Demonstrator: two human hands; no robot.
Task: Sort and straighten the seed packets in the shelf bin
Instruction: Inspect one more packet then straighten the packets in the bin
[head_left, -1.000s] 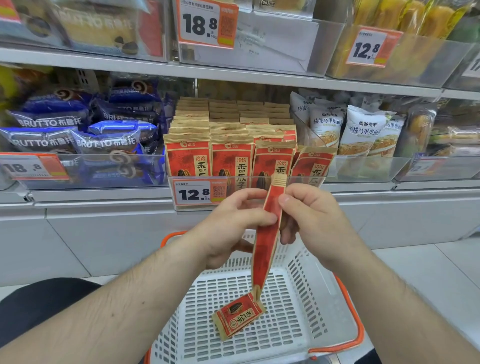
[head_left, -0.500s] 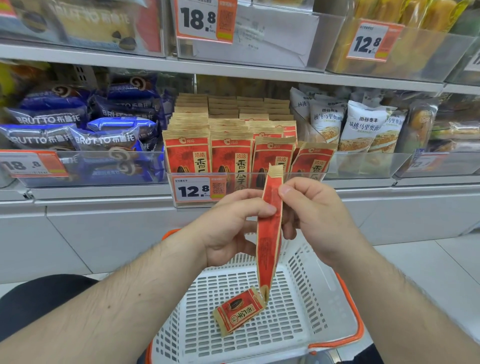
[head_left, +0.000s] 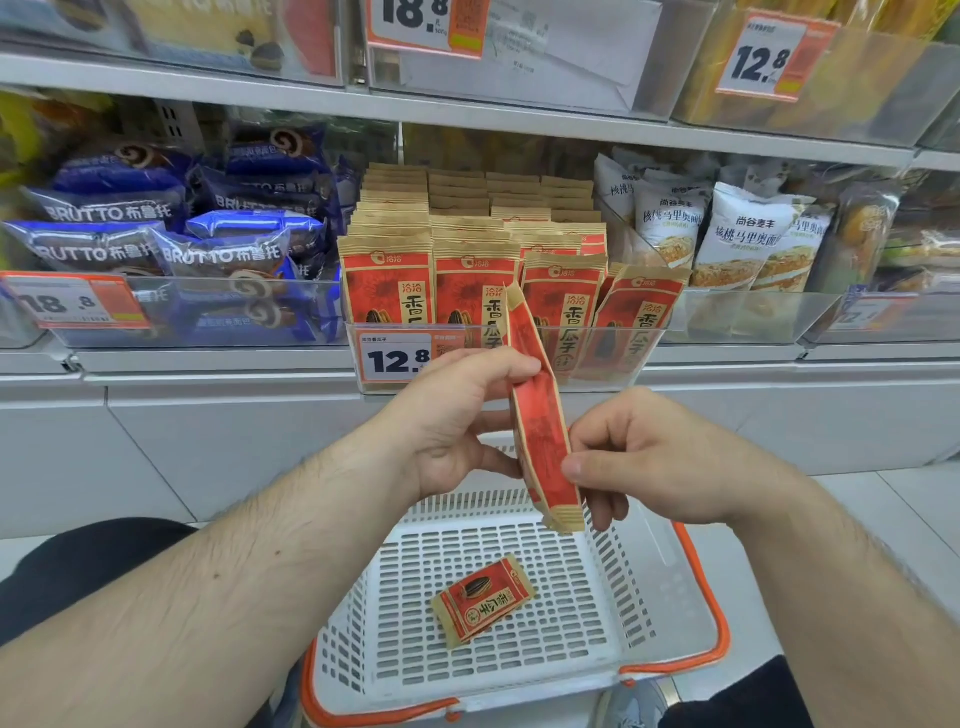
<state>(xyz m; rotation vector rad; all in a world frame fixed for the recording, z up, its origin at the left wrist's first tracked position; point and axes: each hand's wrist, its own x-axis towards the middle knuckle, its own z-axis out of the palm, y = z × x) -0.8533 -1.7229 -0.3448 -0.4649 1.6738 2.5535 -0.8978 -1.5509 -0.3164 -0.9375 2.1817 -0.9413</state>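
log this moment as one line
left hand: holds packet top | right hand: pinches lower edge | basket: one small packet

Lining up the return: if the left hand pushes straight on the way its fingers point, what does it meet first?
Probably the held packet itself; the left hand points right, at the right hand. Depth unclear.

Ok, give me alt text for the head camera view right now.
Both hands, left and right, hold a red seed packet edge-on before a shelf bin of matching packets. Another packet lies in a white basket below.
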